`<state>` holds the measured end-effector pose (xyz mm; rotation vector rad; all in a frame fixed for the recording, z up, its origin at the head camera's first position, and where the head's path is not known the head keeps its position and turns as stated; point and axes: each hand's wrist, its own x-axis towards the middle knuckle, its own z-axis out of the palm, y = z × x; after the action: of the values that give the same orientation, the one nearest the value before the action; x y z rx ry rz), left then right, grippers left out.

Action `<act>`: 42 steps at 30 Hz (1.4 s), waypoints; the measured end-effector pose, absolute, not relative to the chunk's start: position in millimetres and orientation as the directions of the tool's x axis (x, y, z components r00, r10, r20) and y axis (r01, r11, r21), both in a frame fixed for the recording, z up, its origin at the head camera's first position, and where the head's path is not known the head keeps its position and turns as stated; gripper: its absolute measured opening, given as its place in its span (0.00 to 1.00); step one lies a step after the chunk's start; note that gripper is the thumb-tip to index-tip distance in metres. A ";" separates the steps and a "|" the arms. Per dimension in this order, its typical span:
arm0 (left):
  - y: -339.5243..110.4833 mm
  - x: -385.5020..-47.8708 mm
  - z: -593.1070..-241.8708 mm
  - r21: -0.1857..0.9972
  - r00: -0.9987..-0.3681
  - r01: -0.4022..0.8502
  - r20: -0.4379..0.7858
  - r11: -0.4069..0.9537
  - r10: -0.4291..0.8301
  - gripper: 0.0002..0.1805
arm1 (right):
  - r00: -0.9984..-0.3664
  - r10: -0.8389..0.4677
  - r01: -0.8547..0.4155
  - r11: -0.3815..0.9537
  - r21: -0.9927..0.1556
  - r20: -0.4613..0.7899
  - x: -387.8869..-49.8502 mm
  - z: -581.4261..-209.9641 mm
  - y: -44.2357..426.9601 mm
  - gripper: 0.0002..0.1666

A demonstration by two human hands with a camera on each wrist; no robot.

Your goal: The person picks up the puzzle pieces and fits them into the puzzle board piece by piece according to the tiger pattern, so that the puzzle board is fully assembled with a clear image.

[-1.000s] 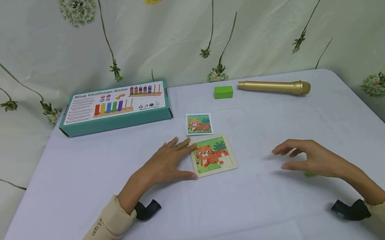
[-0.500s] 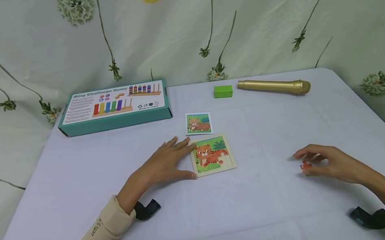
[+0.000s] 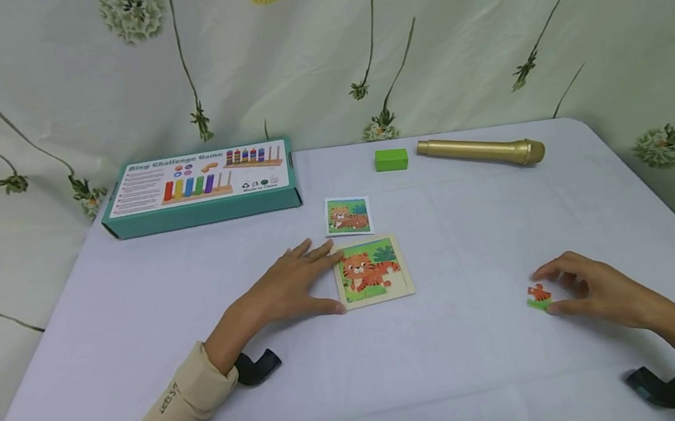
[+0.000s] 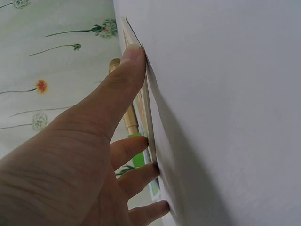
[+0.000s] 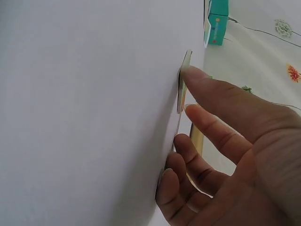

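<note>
My left hand [image 3: 296, 287] lies spread with its fingers and thumb on the left edge of a wooden tiger puzzle board [image 3: 408, 280]. The board has a pale gap in its picture at the lower right. A loose puzzle piece [image 3: 539, 296], orange above and green below, lies flat on the cloth to the right. My right hand [image 3: 601, 288] is beside it, thumb at its near edge and index finger just beyond its far edge. In the right wrist view the thumb overlaps the piece [image 5: 182, 94], and the other fingers are loosely bent near the cloth.
A small tiger picture card [image 3: 348, 216] lies just beyond the board. At the back stand a teal Ring Challenge Game box [image 3: 202, 216], a green block [image 3: 391, 160] and a gold microphone [image 3: 478, 152]. A flowered curtain [image 3: 302, 50] hangs behind the white-covered table [image 3: 437, 369].
My right hand has drawn back to the right, uncovering the puzzle piece, and its thumb and index finger now lie around the piece's edges. The left hand stays on the board.
</note>
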<state>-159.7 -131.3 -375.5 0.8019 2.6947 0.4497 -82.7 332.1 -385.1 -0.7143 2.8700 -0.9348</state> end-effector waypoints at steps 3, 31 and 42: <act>-131.3 -159.5 -375.2 0.377 -0.802 0.476 -0.186 0.795 0.568 0.50 | -0.899 -0.428 -0.402 0.728 -0.556 0.090 -82.8 -385.0 332.8 0.25; -130.3 -159.5 -374.0 0.367 -0.803 0.474 -0.192 0.800 0.564 0.50 | -0.918 -0.397 -0.316 0.709 -0.631 0.014 -89.7 -384.2 320.8 0.14; -131.0 -159.9 -375.2 0.378 -0.803 0.471 -0.192 0.797 0.565 0.50 | -0.882 -0.471 -0.313 0.590 -0.745 -0.002 -98.6 -380.8 309.4 0.05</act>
<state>-159.9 -131.0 -375.2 0.7947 2.6906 0.4531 -98.6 309.4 -380.8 -0.6536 2.6187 -1.1687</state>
